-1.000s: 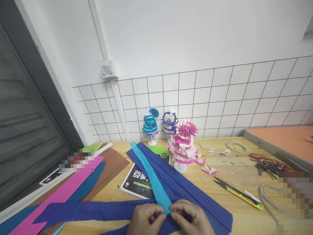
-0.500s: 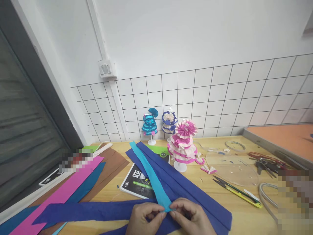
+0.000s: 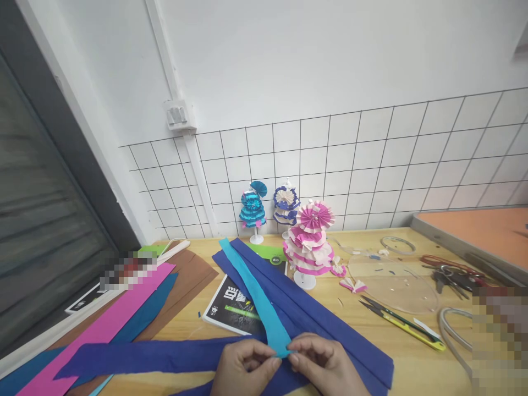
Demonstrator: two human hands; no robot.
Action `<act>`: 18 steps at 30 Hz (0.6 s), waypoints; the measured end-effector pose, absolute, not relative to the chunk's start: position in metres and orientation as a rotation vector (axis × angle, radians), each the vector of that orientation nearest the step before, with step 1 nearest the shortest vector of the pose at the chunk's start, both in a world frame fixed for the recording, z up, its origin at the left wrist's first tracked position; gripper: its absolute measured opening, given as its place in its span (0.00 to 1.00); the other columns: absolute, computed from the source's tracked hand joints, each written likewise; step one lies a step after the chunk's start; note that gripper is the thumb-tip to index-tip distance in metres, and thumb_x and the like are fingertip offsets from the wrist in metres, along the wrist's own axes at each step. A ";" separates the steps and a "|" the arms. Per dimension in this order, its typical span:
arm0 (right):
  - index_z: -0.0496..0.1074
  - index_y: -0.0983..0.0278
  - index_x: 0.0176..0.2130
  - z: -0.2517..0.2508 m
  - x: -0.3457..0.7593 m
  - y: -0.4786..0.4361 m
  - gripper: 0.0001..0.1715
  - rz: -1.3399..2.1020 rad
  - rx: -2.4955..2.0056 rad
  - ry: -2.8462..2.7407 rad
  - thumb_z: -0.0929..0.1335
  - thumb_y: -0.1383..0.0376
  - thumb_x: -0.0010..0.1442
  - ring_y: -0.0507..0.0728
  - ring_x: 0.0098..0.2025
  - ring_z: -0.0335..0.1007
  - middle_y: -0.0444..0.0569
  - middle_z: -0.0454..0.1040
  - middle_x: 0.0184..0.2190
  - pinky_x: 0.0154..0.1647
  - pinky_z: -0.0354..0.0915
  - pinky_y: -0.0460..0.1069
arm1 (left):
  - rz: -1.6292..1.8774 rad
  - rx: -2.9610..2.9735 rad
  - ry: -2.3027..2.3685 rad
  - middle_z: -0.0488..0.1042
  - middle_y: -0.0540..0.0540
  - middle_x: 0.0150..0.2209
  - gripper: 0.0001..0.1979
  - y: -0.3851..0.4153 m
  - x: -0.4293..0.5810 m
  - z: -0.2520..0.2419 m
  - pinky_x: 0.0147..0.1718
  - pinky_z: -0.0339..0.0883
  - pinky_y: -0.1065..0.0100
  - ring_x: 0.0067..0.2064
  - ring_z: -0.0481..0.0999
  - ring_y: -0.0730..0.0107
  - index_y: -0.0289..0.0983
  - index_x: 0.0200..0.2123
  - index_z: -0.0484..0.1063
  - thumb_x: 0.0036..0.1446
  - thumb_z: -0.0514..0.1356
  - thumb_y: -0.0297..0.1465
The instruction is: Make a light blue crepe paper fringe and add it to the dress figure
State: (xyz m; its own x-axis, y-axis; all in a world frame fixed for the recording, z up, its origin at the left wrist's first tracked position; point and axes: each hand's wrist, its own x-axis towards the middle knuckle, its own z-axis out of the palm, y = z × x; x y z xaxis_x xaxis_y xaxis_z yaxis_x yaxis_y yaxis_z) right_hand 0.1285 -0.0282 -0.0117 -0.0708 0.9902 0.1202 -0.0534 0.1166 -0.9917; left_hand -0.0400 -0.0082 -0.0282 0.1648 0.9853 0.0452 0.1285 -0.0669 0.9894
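A light-blue crepe paper strip (image 3: 252, 291) runs from the back of the table toward me, its near end pinched between both hands. My left hand (image 3: 246, 364) is closed on that end, thumb against the fingers. On the other side of the same end, my right hand (image 3: 324, 360) pinches it too, its fingertips close to the left ones. Beneath lie wide dark-blue crepe paper (image 3: 330, 313) and a dark-blue strip (image 3: 165, 356) stretching left. A black printed booklet (image 3: 237, 308) is partly covered by the papers.
Ruffled paper trees in pink and white (image 3: 309, 242), teal (image 3: 252, 212) and dark blue (image 3: 285, 206) stand at the back. Yellow-handled snips (image 3: 406, 324) lie right, near a clear round sheet (image 3: 396, 286). Pink paper (image 3: 103, 324) and brown paper (image 3: 187, 275) lie left.
Both hands keep their pinch on the light-blue strip's near end, with only a very slight shift of the fingers. The other things lie as before.
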 end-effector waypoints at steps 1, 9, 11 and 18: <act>0.78 0.64 0.24 -0.011 0.129 -0.028 0.10 1.206 -1.037 -1.275 0.72 0.58 0.45 0.54 0.22 0.69 0.47 0.74 0.19 0.25 0.65 0.46 | 1.078 1.361 1.111 0.78 0.45 0.20 0.09 -0.008 -0.040 -0.030 0.23 0.67 0.72 0.22 0.75 0.68 0.34 0.21 0.77 0.38 0.66 0.35; 0.78 0.62 0.23 -0.009 0.129 -0.028 0.08 1.216 -1.028 -1.224 0.74 0.60 0.42 0.55 0.25 0.71 0.48 0.75 0.23 0.27 0.67 0.46 | 1.115 1.239 0.991 0.77 0.47 0.19 0.11 -0.010 -0.038 -0.018 0.24 0.63 0.73 0.22 0.72 0.72 0.34 0.17 0.75 0.34 0.69 0.35; 0.78 0.63 0.22 -0.010 0.128 -0.027 0.09 1.218 -1.033 -1.202 0.74 0.59 0.41 0.55 0.25 0.71 0.48 0.76 0.23 0.28 0.67 0.46 | 1.085 1.233 1.037 0.76 0.49 0.16 0.10 -0.011 -0.037 -0.013 0.21 0.61 0.74 0.19 0.70 0.74 0.33 0.17 0.73 0.34 0.69 0.34; 0.76 0.64 0.20 -0.012 0.126 -0.027 0.12 1.259 -1.059 -1.097 0.75 0.58 0.37 0.53 0.21 0.68 0.45 0.75 0.18 0.23 0.65 0.45 | 1.025 1.204 1.192 0.74 0.50 0.13 0.08 -0.014 -0.031 -0.003 0.17 0.60 0.75 0.16 0.68 0.76 0.34 0.15 0.67 0.34 0.66 0.27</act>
State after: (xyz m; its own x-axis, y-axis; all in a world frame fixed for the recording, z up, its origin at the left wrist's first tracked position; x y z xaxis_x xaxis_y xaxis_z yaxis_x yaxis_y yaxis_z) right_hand 0.1261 -0.0265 -0.0119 0.0051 0.9994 0.0338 -0.1704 0.0341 -0.9848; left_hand -0.0308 -0.0138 -0.0026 0.1187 0.9865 -0.1128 0.0368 0.1091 0.9933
